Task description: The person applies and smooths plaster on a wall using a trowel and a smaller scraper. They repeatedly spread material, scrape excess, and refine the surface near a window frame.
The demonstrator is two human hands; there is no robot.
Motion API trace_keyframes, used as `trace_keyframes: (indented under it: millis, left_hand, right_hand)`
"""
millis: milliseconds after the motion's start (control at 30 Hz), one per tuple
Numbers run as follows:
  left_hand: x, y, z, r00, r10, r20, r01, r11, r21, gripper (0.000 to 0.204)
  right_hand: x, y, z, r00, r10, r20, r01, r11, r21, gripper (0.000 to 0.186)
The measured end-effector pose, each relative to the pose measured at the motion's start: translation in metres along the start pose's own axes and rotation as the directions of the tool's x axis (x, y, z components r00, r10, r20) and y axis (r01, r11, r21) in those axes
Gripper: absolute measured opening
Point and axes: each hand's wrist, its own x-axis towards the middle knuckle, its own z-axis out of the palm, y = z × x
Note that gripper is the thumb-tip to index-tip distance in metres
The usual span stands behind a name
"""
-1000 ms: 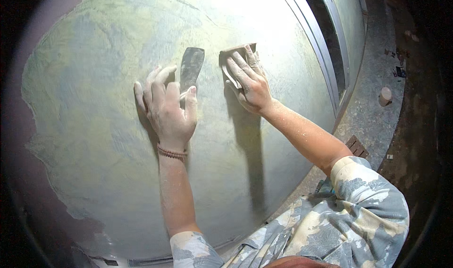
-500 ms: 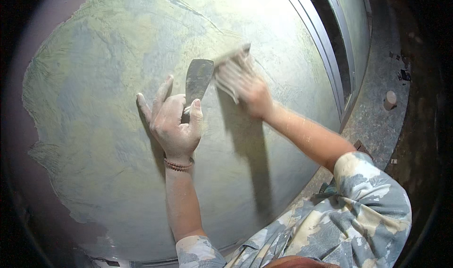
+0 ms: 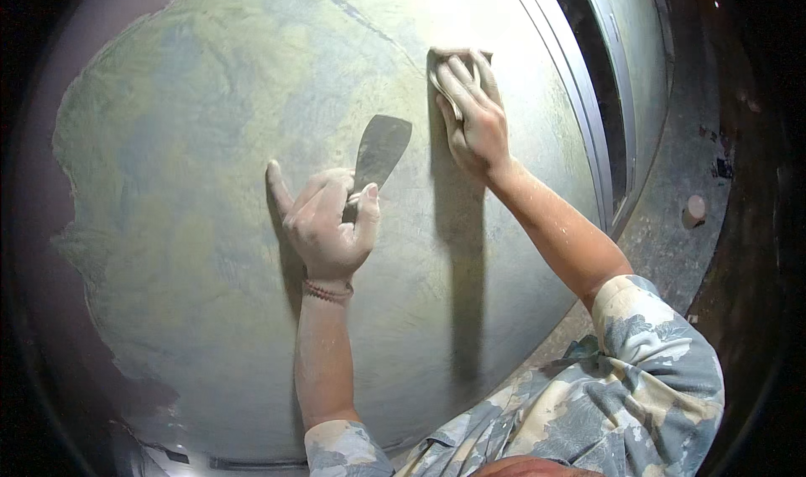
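My left hand (image 3: 323, 225), pale with dust, is closed around the handle of a putty knife (image 3: 384, 151). Its dark blade points up and slightly right, and most of the handle is hidden by my fingers. One finger of that hand stretches out against the broad curved panel (image 3: 218, 242), which is mottled green and grey. Farther up and to the right, my right hand (image 3: 474, 112) grips a flat sanding block (image 3: 462, 52) laid on the panel. Its fingers lie over the block, hiding most of it.
At the left, the mottled coating ends in a ragged edge against a purplish surface (image 3: 42, 309). A metal-framed gap (image 3: 592, 65) runs along the panel's right side. Beyond it, a small pale cup (image 3: 695, 208) stands on the grey floor (image 3: 663, 233).
My right hand has moved up and right with the sanding block, and its blur is gone. The left hand has shifted slightly right, and the putty knife's blade now leans more to the right.
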Motion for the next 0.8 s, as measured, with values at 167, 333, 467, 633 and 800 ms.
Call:
trace_keyframes:
  millis: [167, 333, 467, 633, 800]
  left_hand:
    - [-0.003, -0.007, 0.003, 0.999, -0.009, -0.054, 0.006, 0.998, -0.061, 0.022]
    - [0.001, 0.018, -0.020, 0.945, -0.309, -0.106, 0.192, 0.787, -0.587, 0.032]
    - [0.000, 0.067, -0.095, 0.938, -0.316, -0.140, -0.133, 0.041, -0.990, 0.033]
    - [0.000, 0.117, -0.186, 0.940, -0.153, -0.305, -0.327, -0.152, -0.933, 0.034]
    - [-0.004, 0.143, -0.210, 0.906, -0.131, -0.403, -0.416, -0.095, -0.904, 0.031]
  right_hand:
    - [-0.052, -0.007, -0.010, 0.977, -0.149, 0.153, 0.138, 0.987, 0.076, 0.041]
    - [-0.136, 0.002, -0.087, 0.882, -0.022, 0.471, -0.034, 0.993, 0.110, 0.047]
    - [-0.172, 0.030, -0.156, 0.838, 0.155, 0.523, -0.155, 0.987, -0.045, 0.052]
    - [-0.197, 0.040, -0.210, 0.747, 0.317, 0.585, -0.263, 0.948, -0.177, 0.046]
    - [-0.202, 0.039, -0.225, 0.710, 0.333, 0.620, -0.268, 0.943, -0.200, 0.046]
